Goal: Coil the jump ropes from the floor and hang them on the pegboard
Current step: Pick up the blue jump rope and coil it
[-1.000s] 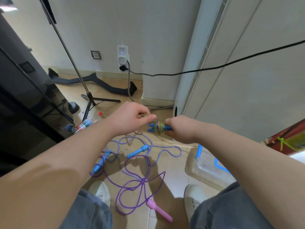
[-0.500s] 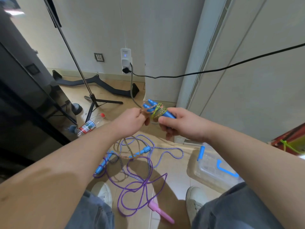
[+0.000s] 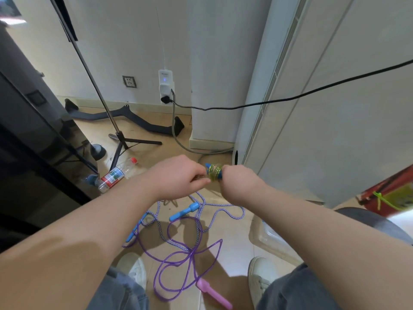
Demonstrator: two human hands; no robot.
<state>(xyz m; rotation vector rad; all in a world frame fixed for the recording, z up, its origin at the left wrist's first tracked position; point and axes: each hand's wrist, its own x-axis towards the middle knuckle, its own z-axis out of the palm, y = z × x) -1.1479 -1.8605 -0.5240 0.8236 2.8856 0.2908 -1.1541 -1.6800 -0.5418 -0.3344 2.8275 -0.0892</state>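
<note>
My right hand (image 3: 240, 183) grips a jump rope bundle (image 3: 215, 171): blue handles with yellow-green cord wound tightly around them. My left hand (image 3: 178, 175) pinches the loose end of that cord just left of the bundle. On the floor below lie two more ropes in a tangle. One is a purple-and-white braided rope (image 3: 220, 211) with blue handles (image 3: 184, 211). The other is a purple plastic rope (image 3: 176, 262) with a pink handle (image 3: 213, 293). No pegboard is in view.
A clear plastic bin (image 3: 268, 242) sits on the floor at my right foot. A plastic bottle (image 3: 116, 174), a tripod stand (image 3: 121, 139) and a black curved base (image 3: 125, 117) lie by the wall. A black cable (image 3: 290, 98) hangs across from the wall socket.
Both hands dropped lower again with the bundle after lifting it. My left hand keeps winding the cord around the blue handles, and the bundle's blue tips are now mostly covered.
</note>
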